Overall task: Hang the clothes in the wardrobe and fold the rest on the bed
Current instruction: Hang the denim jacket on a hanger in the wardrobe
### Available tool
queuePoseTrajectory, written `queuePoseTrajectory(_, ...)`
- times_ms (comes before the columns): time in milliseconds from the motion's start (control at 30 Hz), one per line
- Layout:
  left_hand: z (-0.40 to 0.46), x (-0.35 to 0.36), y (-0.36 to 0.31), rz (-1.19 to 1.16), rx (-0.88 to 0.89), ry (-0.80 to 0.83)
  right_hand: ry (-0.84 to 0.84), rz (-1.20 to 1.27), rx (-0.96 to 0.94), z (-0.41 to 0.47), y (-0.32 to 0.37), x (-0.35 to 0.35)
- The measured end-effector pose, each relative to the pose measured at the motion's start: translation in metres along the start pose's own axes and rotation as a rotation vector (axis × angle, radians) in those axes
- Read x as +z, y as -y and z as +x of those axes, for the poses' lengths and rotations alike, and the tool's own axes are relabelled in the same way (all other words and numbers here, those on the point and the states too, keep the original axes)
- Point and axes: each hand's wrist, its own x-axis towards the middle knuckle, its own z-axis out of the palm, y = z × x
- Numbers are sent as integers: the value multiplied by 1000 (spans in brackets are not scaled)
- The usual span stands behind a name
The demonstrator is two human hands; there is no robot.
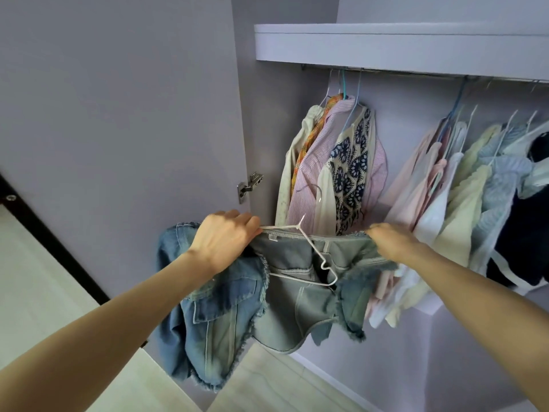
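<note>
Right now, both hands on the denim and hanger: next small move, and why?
Probably seat the denim squarely on the hanger before lifting. The left hand grips one end of the garment's top edge with the hanger's end, the right hand the other end; the hanger sits askew inside it, well below the rail.

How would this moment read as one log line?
left hand: grips denim garment | right hand: grips garment | white hanger: inside garment, off rail

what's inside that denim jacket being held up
A white wire hanger sits partly inside the denim jacket, its hook poking out above the collar. Its right shoulder is hidden under the fabric.
</note>
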Motion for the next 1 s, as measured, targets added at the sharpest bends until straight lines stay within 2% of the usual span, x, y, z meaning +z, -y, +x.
queuePoseTrajectory(100, -2, 4, 2, 68, -6, 89, -34, 100, 106, -3, -11, 2)
queuePoseTrajectory(200, 1, 10, 1, 39, -197, 100, -135, 435, 216, -7, -1, 17)
queuePoseTrajectory(333, 4, 25, -2, -71, -477, 141, -390, 639, 265, -8, 26, 5)
queuePoseTrajectory(400, 5, 30, -1, -160, -619, 111, -525, 804, 253, -13, 40, -6)
queuePoseTrajectory(433, 6, 32, 0, -203, -684, 100, -487, 898, 150, -18, 47, -9)
queuePoseTrajectory(467, 6, 32, 1, -244, -728, 84, -344, 954, -28, -25, 56, -11)
queuePoseTrajectory(533, 5, 31, 2, -328, -722, 15, 107, 905, -348, -38, 71, -11)
queuePoseTrajectory(567, 4, 29, 2, -368, -687, -34, 240, 861, -408, -42, 72, -11)
queuePoseTrajectory(600, 3, 26, 2, -407, -637, -78, 214, 856, -410, -41, 70, -12)
queuePoseTrajectory(633, 1, 23, 0, -435, -590, -114, 31, 880, -363, -37, 65, -12)
queuePoseTrajectory(667, -1, 20, 1, -453, -562, -142, -231, 868, -276, -32, 59, -17)
queuePoseTrajectory(700, -2, 19, 0, -471, -546, -154, -453, 787, -170, -28, 52, -20)
queuePoseTrajectory(733, -4, 17, 1, -483, -543, -157, -584, 690, -99, -24, 47, -25)
queuePoseTrajectory(767, -4, 15, 3, -492, -543, -158, -615, 609, -88, -21, 44, -30)
queuePoseTrajectory(900, -4, 11, 10, -549, -585, -199, -372, 439, -219, -14, 52, -40)
queuePoseTrajectory(1000, 2, 10, 10, -608, -633, -202, -501, 451, -216, -16, 58, -43)
